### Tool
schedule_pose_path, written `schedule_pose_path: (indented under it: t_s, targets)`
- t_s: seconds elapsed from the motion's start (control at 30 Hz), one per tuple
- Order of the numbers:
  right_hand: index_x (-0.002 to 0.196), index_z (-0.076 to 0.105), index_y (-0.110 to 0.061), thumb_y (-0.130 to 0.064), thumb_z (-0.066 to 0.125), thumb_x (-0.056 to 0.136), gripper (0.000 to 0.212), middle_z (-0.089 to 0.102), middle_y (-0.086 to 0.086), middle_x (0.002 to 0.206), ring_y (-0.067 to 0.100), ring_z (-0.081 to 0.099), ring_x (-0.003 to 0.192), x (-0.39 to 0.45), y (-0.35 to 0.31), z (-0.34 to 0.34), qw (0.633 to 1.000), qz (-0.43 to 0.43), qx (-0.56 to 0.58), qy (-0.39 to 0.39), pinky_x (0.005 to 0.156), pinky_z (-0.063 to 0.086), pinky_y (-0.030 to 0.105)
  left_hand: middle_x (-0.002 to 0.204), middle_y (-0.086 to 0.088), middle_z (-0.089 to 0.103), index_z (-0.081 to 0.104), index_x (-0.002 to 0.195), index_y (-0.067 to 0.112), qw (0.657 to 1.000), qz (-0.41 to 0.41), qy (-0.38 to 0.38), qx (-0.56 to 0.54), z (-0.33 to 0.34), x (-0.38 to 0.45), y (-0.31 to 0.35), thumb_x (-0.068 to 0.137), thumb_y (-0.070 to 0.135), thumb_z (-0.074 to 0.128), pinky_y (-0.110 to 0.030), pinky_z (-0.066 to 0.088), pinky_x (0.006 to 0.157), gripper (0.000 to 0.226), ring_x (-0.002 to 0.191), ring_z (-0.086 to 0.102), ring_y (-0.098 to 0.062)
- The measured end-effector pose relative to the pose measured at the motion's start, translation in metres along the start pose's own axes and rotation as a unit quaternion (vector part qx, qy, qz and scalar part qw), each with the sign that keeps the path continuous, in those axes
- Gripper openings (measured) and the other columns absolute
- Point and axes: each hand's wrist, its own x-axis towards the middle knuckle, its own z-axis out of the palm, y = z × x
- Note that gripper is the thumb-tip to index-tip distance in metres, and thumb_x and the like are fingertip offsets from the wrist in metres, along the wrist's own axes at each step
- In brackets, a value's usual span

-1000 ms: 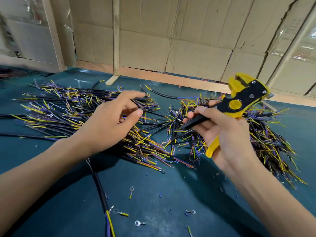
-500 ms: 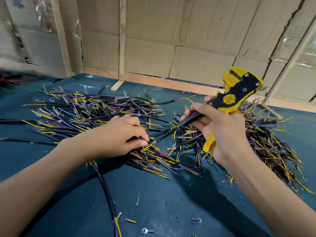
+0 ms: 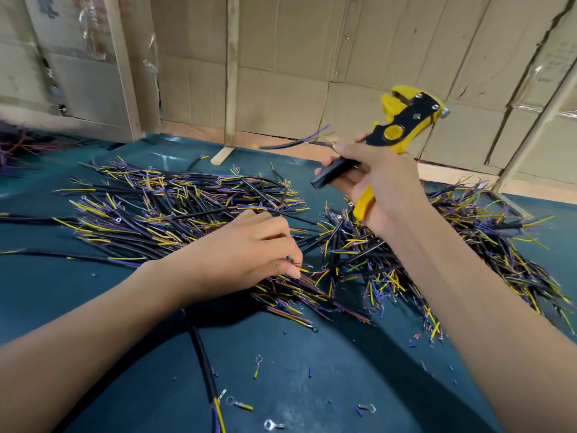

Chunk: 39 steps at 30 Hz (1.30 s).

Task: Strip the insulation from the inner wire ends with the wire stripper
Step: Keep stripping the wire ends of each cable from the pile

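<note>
- My right hand (image 3: 382, 182) grips the wire stripper (image 3: 402, 120), raised at upper right of the frame, its head clear of any wire.
- My left hand (image 3: 249, 251) pinches wire ends at mid-frame in the cable pile (image 3: 175, 210) on the worktop (image 3: 312, 370).
- A loose cable (image 3: 293, 143) shows beside my right hand; I cannot tell whether that hand holds it.
- Risk: tangled cables could come up together.
- Risk: a badly seated end may get its strands nicked.

No readable text

No words, numbers or brand names can be made out. A round yellow badge is seen on the wire stripper (image 3: 402, 120), at two o'clock, but its marking is too small to be read. Faint print on the cardboard wall (image 3: 559, 62) at one o'clock is blurred.
</note>
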Motion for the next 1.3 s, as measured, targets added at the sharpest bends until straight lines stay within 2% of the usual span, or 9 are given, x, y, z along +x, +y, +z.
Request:
schedule_pose_path:
  t_s: [0.17,0.3,0.37,0.47,0.63,0.93,1.07,1.17,1.3]
  targets:
    - [0.094,0.054,-0.007,-0.013,0.076,0.09,0.023,0.063,0.019,0.092,0.033,0.067,0.07,0.009,0.002,-0.001,0.982,0.052,-0.164,0.082,0.074,0.062,0.055,0.092,-0.006,0.062,0.07,0.095,0.013,0.995,0.032,0.095,0.029,-0.003,-0.002,0.004,0.1,0.033,0.055,-0.047,0.05,0.078,0.026,0.082,0.057,-0.024]
    - [0.086,0.071,-0.015,-0.023,0.081,0.083,0.013,0.074,0.024,0.101,0.033,0.066,0.067,-0.038,0.004,-0.032,0.969,0.061,-0.209,-0.114,0.076,0.06,0.055,0.086,-0.01,0.066,0.056,0.106,0.02,0.981,0.054,0.185,0.025,-0.015,0.002,0.01,0.101,0.025,0.055,-0.041,0.052,0.068,0.008,0.073,0.058,-0.027]
    - [0.086,0.069,-0.013,-0.023,0.083,0.076,0.02,0.073,0.02,0.092,0.035,0.067,0.068,-0.064,0.006,-0.046,0.955,0.076,-0.194,-0.21,0.077,0.056,0.06,0.087,-0.011,0.065,0.056,0.115,0.019,0.98,0.059,0.188,0.001,-0.017,0.002,0.017,0.102,0.024,0.054,-0.037,0.053,0.069,0.014,0.071,0.059,-0.028]
    - [0.086,0.066,-0.015,-0.021,0.089,0.07,0.029,0.068,0.015,0.079,0.037,0.068,0.067,-0.09,0.013,-0.054,0.944,0.065,-0.185,-0.266,0.073,0.055,0.051,0.103,-0.002,0.056,0.05,0.119,0.014,0.985,0.048,0.163,0.023,-0.015,0.002,0.025,0.103,0.029,0.05,-0.022,0.044,0.077,0.022,0.084,0.053,-0.018]
    - [0.09,0.064,-0.006,-0.006,0.079,0.071,0.025,0.066,0.025,0.078,0.038,0.067,0.066,-0.1,0.026,-0.053,0.971,0.048,-0.123,-0.2,0.067,0.058,0.043,0.08,-0.003,0.061,0.053,0.113,0.015,0.981,0.021,0.181,-0.066,-0.014,0.002,0.027,0.092,0.03,0.067,-0.017,0.041,0.074,0.03,0.074,0.05,-0.014]
    - [0.091,0.061,-0.003,0.001,0.075,0.075,0.022,0.065,0.024,0.082,0.043,0.067,0.069,-0.1,0.036,-0.057,0.989,0.006,-0.104,-0.106,0.069,0.059,0.048,0.094,0.02,0.069,0.057,0.108,0.04,0.97,-0.125,0.11,-0.177,-0.012,-0.006,0.035,0.08,0.053,0.066,0.001,0.039,0.08,0.033,0.087,0.062,0.014]
    - [0.092,0.061,-0.004,0.001,0.078,0.077,0.023,0.062,0.024,0.081,0.042,0.065,0.069,-0.098,0.035,-0.06,0.993,-0.025,-0.094,-0.073,0.074,0.06,0.058,0.079,0.019,0.067,0.07,0.103,0.026,0.975,-0.105,0.136,-0.143,-0.012,-0.005,0.026,0.088,0.042,0.071,-0.009,0.047,0.072,0.021,0.075,0.061,0.008]
    - [0.09,0.056,-0.005,-0.006,0.072,0.076,0.021,0.061,0.02,0.077,0.037,0.064,0.064,-0.09,0.032,-0.06,0.995,-0.052,-0.076,-0.024,0.07,0.059,0.056,0.078,0.018,0.069,0.074,0.099,0.018,0.977,-0.123,0.078,-0.155,-0.019,-0.008,0.012,0.089,0.035,0.072,-0.024,0.053,0.071,0.019,0.073,0.065,0.002]
    - [0.089,0.055,-0.008,-0.005,0.069,0.089,0.014,0.058,0.02,0.085,0.036,0.063,0.066,-0.085,0.025,-0.067,0.99,-0.121,-0.069,0.016,0.074,0.059,0.052,0.081,0.009,0.074,0.079,0.091,0.024,0.924,-0.233,0.033,-0.303,-0.017,-0.006,0.008,0.082,0.039,0.073,-0.02,0.049,0.072,0.019,0.074,0.065,-0.001]
